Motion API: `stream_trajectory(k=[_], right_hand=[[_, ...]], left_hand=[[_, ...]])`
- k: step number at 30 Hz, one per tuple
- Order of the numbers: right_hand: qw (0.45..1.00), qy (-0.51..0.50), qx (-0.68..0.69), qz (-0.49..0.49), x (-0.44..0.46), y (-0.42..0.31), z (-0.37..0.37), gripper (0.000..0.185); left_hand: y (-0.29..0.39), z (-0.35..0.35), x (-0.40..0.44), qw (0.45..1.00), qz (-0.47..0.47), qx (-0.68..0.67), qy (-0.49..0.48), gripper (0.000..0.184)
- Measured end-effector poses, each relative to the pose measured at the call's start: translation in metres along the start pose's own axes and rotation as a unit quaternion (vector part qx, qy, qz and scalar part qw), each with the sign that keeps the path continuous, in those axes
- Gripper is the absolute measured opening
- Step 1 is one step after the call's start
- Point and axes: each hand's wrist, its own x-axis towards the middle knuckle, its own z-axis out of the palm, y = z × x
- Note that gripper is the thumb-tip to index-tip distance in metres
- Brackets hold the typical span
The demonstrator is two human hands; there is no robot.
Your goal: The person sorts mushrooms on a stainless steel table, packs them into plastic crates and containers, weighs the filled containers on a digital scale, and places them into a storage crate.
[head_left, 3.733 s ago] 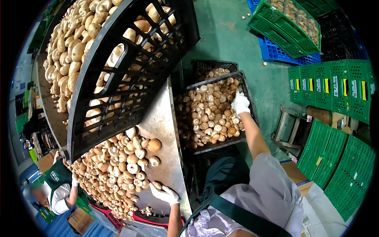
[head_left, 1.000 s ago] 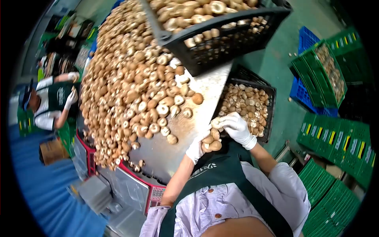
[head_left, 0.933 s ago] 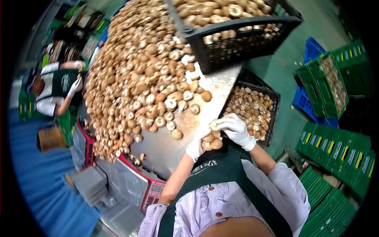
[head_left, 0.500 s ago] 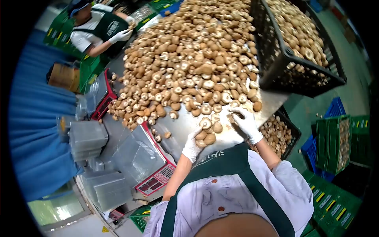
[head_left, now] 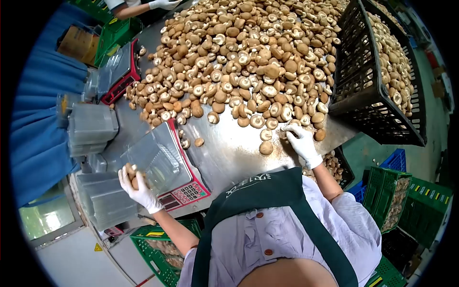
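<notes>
White gloves cover both hands. My left hand is closed around a few mushrooms, at the left edge of a clear plastic tray lying on a red-rimmed scale. My right hand is at the near edge of the large mushroom pile, its fingers bent by a pale mushroom; whether it grips that one is unclear. Two loose mushrooms lie just left of my right hand on the metal table.
A black crate of mushrooms tilts at the right. Another scale and stacked clear trays stand left. A co-worker's gloved hand shows at the top. Below the table are a black crate and green crates.
My left hand has swung left with its mushrooms, from the table's middle to the tray on the scale. Two mushrooms now lie near where it was. The view has turned, and my right hand stays by the pile.
</notes>
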Motion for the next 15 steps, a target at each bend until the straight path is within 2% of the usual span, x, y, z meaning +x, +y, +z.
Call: stream_trajectory(k=[2, 3, 4, 8, 10, 12, 13, 14, 15], right_hand=[[1.000, 0.001, -0.004, -0.008, 0.000, 0.002, 0.000, 0.018], [0.999, -0.013, -0.030, -0.008, 0.000, -0.002, -0.001, 0.018], [0.998, -0.026, -0.056, -0.009, 0.001, -0.003, -0.002, 0.017], [0.988, -0.050, -0.140, -0.029, -0.002, -0.005, 0.012, 0.023], [0.964, -0.075, -0.253, -0.040, -0.009, -0.009, 0.028, 0.036], [0.948, -0.085, -0.289, -0.104, -0.017, 0.002, 0.048, 0.048], [0.952, -0.081, -0.281, -0.093, -0.022, 0.014, 0.058, 0.049], [0.951, -0.081, -0.282, -0.097, -0.026, 0.014, 0.059, 0.049], [0.960, -0.099, -0.256, -0.053, -0.029, 0.013, 0.059, 0.048]], left_hand=[[-0.010, 0.004, -0.007, 0.990, -0.040, 0.079, -0.110, 0.048], [-0.009, 0.008, -0.010, 0.976, 0.006, 0.178, -0.124, 0.051], [-0.001, 0.012, -0.014, 0.969, 0.000, 0.210, -0.130, 0.050], [0.020, 0.031, -0.020, 0.986, 0.036, 0.153, -0.063, 0.041], [0.049, 0.052, -0.026, 0.993, 0.060, 0.095, -0.035, 0.032], [0.083, 0.080, -0.040, 0.991, 0.097, -0.007, -0.096, 0.031], [0.106, 0.094, -0.046, 0.981, 0.087, -0.068, -0.162, 0.030], [0.119, 0.112, -0.055, 0.966, 0.132, -0.086, -0.205, 0.029], [0.118, 0.135, -0.067, 0.941, 0.203, -0.087, -0.257, 0.030]])
